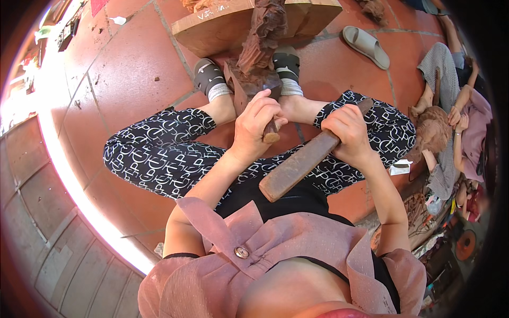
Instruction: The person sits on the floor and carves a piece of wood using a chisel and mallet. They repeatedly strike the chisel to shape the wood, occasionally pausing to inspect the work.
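Note:
Between my feet stands a dark brown carved wood piece point(263, 40) with a rough, folded surface. My left hand point(254, 127) is closed around a chisel, its wooden handle end point(271, 137) poking out below the fist. The blade end lies toward the base of the carving; my fingers largely hide it, so contact is hard to judge. My right hand point(348, 132) grips a flat, worn wooden mallet point(299, 167) near its narrow end. The mallet's broad end slants down toward my lap, apart from the chisel handle.
A thick pale wooden block point(212, 33) lies beyond my feet, by the carving. On the red tile floor point(135, 69) rests a grey slipper point(366, 46) at far right. At right, another person point(461, 122) sits with a brown carved piece point(432, 129).

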Action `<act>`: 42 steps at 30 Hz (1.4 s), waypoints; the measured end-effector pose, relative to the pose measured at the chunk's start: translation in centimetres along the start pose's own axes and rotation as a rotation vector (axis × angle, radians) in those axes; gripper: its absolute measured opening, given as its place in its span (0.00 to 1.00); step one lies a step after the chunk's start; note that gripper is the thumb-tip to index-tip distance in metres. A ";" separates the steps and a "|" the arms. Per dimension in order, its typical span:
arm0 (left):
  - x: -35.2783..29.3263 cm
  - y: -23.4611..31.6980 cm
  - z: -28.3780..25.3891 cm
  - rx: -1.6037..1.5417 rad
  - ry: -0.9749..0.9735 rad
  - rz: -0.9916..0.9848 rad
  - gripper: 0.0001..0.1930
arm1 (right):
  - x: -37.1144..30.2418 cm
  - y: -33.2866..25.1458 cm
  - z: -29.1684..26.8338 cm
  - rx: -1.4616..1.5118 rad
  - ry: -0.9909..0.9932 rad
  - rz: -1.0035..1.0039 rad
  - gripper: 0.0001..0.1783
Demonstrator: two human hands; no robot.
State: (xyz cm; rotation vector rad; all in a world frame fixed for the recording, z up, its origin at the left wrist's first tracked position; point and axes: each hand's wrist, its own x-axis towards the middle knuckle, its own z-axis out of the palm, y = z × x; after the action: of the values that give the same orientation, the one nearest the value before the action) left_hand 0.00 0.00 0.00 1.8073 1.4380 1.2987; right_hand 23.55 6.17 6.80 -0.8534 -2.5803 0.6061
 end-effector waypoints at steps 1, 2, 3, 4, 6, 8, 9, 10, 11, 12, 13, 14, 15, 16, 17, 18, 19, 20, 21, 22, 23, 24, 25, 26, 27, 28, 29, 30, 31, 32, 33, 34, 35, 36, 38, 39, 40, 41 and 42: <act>0.1 0.2 0.0 0.012 -0.004 0.000 0.14 | 0.0 -0.1 -0.2 0.012 0.012 -0.005 0.18; 0.1 0.3 0.0 0.023 -0.008 0.000 0.14 | 0.1 -0.2 -0.3 0.025 0.023 -0.010 0.19; 0.2 0.2 0.4 0.040 -0.004 0.009 0.14 | 0.4 -0.2 -0.6 0.036 0.037 -0.021 0.19; 0.3 0.1 0.8 0.057 0.000 0.018 0.14 | 0.7 -0.2 -0.7 0.047 0.050 -0.031 0.19; 0.0 0.0 1.3 0.082 0.012 0.022 0.14 | 0.9 -0.2 -0.8 0.063 0.058 -0.039 0.19; -0.7 0.2 1.5 0.099 0.029 0.014 0.14 | 0.6 -0.3 -0.7 0.071 0.050 -0.034 0.19; -0.7 0.2 1.5 0.085 0.036 0.007 0.14 | 0.6 -0.4 -0.6 0.064 0.053 -0.031 0.19; -0.6 0.3 1.5 0.072 0.042 -0.001 0.14 | 0.5 -0.3 -0.4 0.056 0.055 -0.028 0.19; -0.6 0.3 1.4 0.059 0.049 -0.008 0.14 | 0.4 -0.3 -0.2 0.049 0.058 -0.025 0.19; -0.5 0.3 1.3 0.052 0.049 -0.012 0.14 | 0.4 -0.3 -0.1 0.049 0.064 -0.034 0.20; -0.5 0.3 1.3 0.045 0.049 -0.016 0.14 | 0.3 -0.4 0.0 0.049 0.070 -0.044 0.20; -0.4 0.3 1.2 0.038 0.049 -0.020 0.14 | 0.3 -0.4 0.0 0.050 0.076 -0.053 0.20; -0.2 0.4 1.1 0.047 0.053 -0.013 0.14 | 0.3 -0.3 -0.1 0.062 0.066 -0.060 0.19; 0.0 0.5 0.9 0.056 0.058 -0.006 0.14 | 0.4 -0.2 -0.3 0.074 0.056 -0.066 0.19; 0.1 0.5 0.8 0.065 0.062 0.000 0.14 | 0.5 -0.1 -0.4 0.085 0.046 -0.072 0.19; 0.1 0.2 0.7 0.053 0.054 0.011 0.14 | 0.4 0.1 -0.1 -0.003 0.026 -0.015 0.19; 0.2 -0.1 0.6 0.042 0.046 0.021 0.14 | 0.2 0.3 0.3 -0.091 0.005 0.042 0.18; 0.2 -0.3 0.5 0.030 0.038 0.032 0.14 | 0.1 0.5 0.5 -0.180 -0.015 0.098 0.18; 0.2 -0.4 0.3 0.027 0.035 0.032 0.13 | 0.2 0.4 0.4 -0.166 -0.005 0.078 0.18; 0.2 -0.5 0.1 0.023 0.032 0.033 0.13 | 0.4 0.3 0.2 -0.151 0.005 0.057 0.17; 0.2 -0.6 -0.1 0.020 0.029 0.034 0.13 | 0.5 0.3 0.0 -0.136 0.016 0.037 0.17; 0.1 -0.6 -0.3 0.004 0.020 0.024 0.13 | 0.4 0.3 0.0 -0.080 0.025 0.020 0.17; 0.1 -0.6 -0.6 -0.013 0.012 0.015 0.13 | 0.5 0.3 0.0 -0.059 0.033 0.010 0.17; 0.1 -0.5 -0.7 -0.030 0.003 0.007 0.13 | 0.6 0.2 0.1 -0.038 0.041 0.001 0.17; 0.0 -0.7 -0.6 -0.016 0.003 0.016 0.13 | 0.8 0.1 0.2 -0.017 0.048 -0.010 0.17; -0.1 -0.9 -0.5 -0.001 0.003 0.026 0.13 | 0.9 -0.1 0.3 -0.088 -0.003 0.036 0.17; -0.2 -1.2 -0.4 0.013 0.003 0.036 0.14 | 0.9 -0.3 0.3 -0.160 -0.053 0.082 0.16; -0.4 -1.4 -0.3 0.013 0.002 0.040 0.14 | 1.0 -0.5 0.3 -0.230 -0.101 0.125 0.16; -0.6 -1.6 -0.1 0.014 0.002 0.044 0.14 | 1.1 -0.6 0.1 -0.185 -0.086 0.091 0.16; -0.7 -1.6 0.0 0.015 0.002 0.048 0.14 | 1.3 -0.9 -0.3 -0.139 -0.071 0.058 0.16; -0.6 -1.3 0.1 0.016 0.014 0.044 0.14 | 1.2 -1.1 -0.5 -0.093 -0.060 0.031 0.17; -0.4 -0.9 0.1 0.017 0.027 0.040 0.14 | 1.2 -0.9 -0.5 -0.012 -0.031 -0.009 0.18; -0.3 -0.6 0.1 0.018 0.039 0.036 0.14 | 1.1 -0.8 -0.3 -0.062 -0.059 0.029 0.18; -0.2 -0.5 0.2 0.030 0.036 0.032 0.14 | 1.0 -0.5 0.0 -0.116 -0.084 0.066 0.18; -0.1 -0.4 0.4 0.054 0.029 0.022 0.14 | 0.9 -0.6 0.0 -0.206 -0.137 0.147 0.18; -0.2 -0.7 0.5 0.064 0.029 0.032 0.14 | 1.0 -0.7 0.0 -0.182 -0.123 0.135 0.18; -0.4 -1.1 0.8 0.073 0.030 0.041 0.14 | 0.9 -0.8 -0.1 -0.157 -0.110 0.125 0.19; -0.5 -1.4 0.9 0.082 0.030 0.050 0.14 | 0.8 -0.7 -0.2 -0.132 -0.097 0.114 0.19; -0.5 -1.1 0.8 0.073 0.028 0.040 0.14 | 0.7 -0.3 -0.3 -0.093 -0.056 0.067 0.20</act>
State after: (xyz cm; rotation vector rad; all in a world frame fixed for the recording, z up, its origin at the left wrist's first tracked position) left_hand 0.20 0.10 -1.45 1.8814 1.4890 1.3115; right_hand 23.03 6.46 7.38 -0.9689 -2.6578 0.5397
